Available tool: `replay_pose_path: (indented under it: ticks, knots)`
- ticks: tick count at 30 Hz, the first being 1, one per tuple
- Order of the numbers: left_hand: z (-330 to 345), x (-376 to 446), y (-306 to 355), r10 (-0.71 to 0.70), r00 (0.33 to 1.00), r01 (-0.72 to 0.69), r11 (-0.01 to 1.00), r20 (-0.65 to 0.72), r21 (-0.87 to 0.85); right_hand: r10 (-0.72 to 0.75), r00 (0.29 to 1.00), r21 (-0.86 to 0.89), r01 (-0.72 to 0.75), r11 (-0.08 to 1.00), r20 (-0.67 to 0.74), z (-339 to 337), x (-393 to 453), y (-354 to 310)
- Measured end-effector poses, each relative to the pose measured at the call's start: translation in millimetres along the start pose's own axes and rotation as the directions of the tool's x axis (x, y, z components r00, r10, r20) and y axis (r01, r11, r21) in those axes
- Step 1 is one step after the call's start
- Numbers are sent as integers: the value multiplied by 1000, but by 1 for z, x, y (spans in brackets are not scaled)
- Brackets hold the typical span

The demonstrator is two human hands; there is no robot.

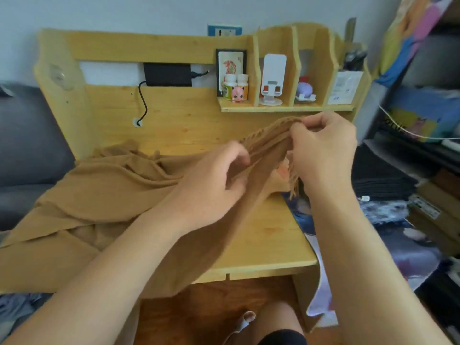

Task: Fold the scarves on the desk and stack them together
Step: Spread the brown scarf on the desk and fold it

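Observation:
A large tan scarf [99, 192] with a fringed end lies crumpled over the left half of the wooden desk [268, 240] and hangs off its front edge. My left hand [211, 185] pinches a bunched part of the scarf near the desk's middle. My right hand [323, 150] grips the fringed end, lifted above the desk's right side. The fabric stretches between both hands. A patterned blue and white cloth [316, 247] drapes over the desk's right edge, partly hidden by my right arm.
A shelf [286, 108] at the desk's back holds bottles, a small pink figure, a white stand and a framed picture. A black cable [143, 105] hangs on the back panel. Dark folded fabric [383, 185] and boxes crowd the right; a grey sofa [27, 150] sits left.

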State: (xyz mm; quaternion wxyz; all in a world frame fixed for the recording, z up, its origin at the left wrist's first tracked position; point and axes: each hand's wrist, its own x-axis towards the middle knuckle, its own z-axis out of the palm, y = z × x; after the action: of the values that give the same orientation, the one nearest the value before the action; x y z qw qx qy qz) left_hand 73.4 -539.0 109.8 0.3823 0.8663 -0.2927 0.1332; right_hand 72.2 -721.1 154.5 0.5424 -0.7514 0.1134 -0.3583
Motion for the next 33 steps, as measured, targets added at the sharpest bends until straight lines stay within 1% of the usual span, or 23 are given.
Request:
replay_pose_path:
  ticks: [2,3,5,7,8,10,11,13,16,18,20,22,24,26,28,29,31,33]
  knots:
    - [-12,4,-9,47,997,-62,968,69,242,-65,998,4,65,998,-9,-3,15,-16]
    - [-18,9,-11,45,995,-69,946,85,315,-104,995,-3,104,995,7,-3,20,-24]
    - [-29,20,-12,2,994,-46,922,113,386,-177,981,-69,183,981,75,-2,28,-35]
    - [-38,34,-14,-79,984,1,899,160,439,-230,962,-149,252,956,149,-2,37,-43]
    - [-41,40,-16,-113,976,12,879,185,476,-245,952,-159,275,948,183,-3,40,-48]
    - [-47,46,-18,-163,962,24,851,219,524,-222,933,-158,274,949,282,-7,46,-55]
    - [-50,45,-18,-173,960,34,854,220,520,-191,921,-166,259,951,340,-10,47,-58]
    - [-52,39,-18,-170,969,72,891,182,449,-165,896,-228,277,933,412,-17,51,-60]
    - [-43,29,-7,-139,982,82,925,128,372,-252,878,-331,399,855,406,-20,55,-61]
    - [-27,29,5,-122,989,81,919,83,386,-287,862,-353,445,823,418,-18,55,-63]
    - [-9,34,19,-88,996,90,898,-24,430,-299,852,-383,472,794,430,-14,54,-67]
    - [6,40,28,-29,987,103,871,-159,481,-291,848,-395,476,786,443,-13,53,-70]
    - [14,41,31,42,964,98,860,-261,500,-261,858,-412,453,791,442,-15,53,-71]
    - [16,34,27,88,955,60,877,-283,477,-179,886,-428,373,823,428,-22,58,-67]
    - [16,15,19,100,961,20,905,-257,426,-25,897,-402,223,888,441,-34,59,-53]
    - [18,2,14,107,965,2,910,-239,415,56,883,-387,147,910,466,-40,56,-39]
    - [30,-28,3,117,976,-27,904,-184,427,167,847,-376,41,926,504,-50,38,4]
    - [53,-55,-11,95,988,-33,899,-122,436,243,831,-383,-40,923,500,-57,10,58]
